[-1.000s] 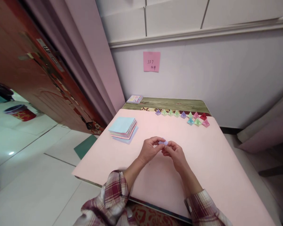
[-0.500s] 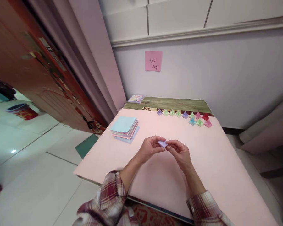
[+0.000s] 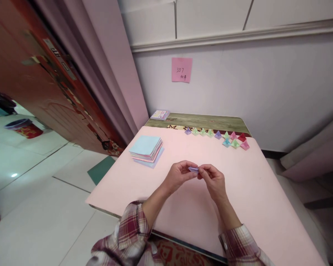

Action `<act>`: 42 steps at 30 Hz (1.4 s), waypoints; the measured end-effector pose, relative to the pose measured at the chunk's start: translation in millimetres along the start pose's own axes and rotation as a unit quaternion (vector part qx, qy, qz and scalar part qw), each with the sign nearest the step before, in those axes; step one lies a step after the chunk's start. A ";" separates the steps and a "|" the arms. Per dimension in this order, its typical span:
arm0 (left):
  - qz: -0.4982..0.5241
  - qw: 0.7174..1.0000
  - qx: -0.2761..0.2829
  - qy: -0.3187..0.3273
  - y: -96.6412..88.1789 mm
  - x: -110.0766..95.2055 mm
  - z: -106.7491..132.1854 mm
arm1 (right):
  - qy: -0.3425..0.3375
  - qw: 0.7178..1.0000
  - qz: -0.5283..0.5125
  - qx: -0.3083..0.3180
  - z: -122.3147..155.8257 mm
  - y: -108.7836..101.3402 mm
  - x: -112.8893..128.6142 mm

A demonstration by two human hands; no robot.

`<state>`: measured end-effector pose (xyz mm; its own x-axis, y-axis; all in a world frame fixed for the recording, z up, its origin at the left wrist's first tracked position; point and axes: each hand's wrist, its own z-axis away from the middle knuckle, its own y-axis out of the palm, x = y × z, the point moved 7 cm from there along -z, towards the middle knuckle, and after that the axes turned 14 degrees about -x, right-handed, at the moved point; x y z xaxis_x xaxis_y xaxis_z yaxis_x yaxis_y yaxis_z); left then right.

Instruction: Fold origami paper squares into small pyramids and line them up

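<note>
A small folded piece of lilac paper is pinched between both hands above the middle of the pink-covered table. My left hand is closed on its left side, thumb below and fingers above. On the right edge, the thumb and fingertips of my right hand grip it, hiding that corner. Beyond the hands stand several small folded paper shapes in purple, green, blue, pink and red, set in two rows. A stack of square paper sheets, light blue on top, lies left of my left hand.
A small printed pack rests on the table's far left corner, on bare wood-patterned surface. The wall behind carries a pink note. To the left are an open red door, a bucket and a green sheet on the floor.
The lilac paper has tipped so that it shows a narrower, flatter side. Both hands have shifted slightly to the right, still holding it.
</note>
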<state>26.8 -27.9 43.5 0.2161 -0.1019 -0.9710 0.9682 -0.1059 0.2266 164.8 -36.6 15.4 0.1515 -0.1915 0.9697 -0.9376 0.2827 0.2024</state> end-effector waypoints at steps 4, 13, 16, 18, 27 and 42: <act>-0.040 0.997 -0.038 0.056 -2.9 -4.1 -2.9 | -0.015 1.000 -0.014 -0.013 1.5 -0.6 0.4; -0.032 0.992 -0.063 0.109 -4.1 -11.1 -0.4 | -0.067 0.997 -0.024 -0.040 1.6 -3.5 4.7; -0.040 0.992 -0.052 0.109 -2.8 -11.4 0.8 | -0.061 0.997 -0.036 -0.038 1.4 -3.2 4.2; -0.043 0.991 -0.052 0.111 -2.6 -11.0 1.2 | -0.051 0.997 -0.046 -0.031 1.3 -2.5 3.4; -0.204 0.955 -0.022 0.215 0.2 -25.7 4.8 | -0.051 0.998 -0.023 -0.007 3.3 0.2 9.2; -0.036 0.995 -0.093 -0.008 -4.5 3.1 -1.8 | -0.012 0.999 -0.016 -0.047 5.5 1.5 -1.4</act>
<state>23.4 -25.9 39.3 0.1457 -0.1162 -0.9825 0.9878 0.0720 0.1380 161.4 -41.1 13.6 0.1726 -0.2233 0.9594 -0.8991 0.3620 0.2460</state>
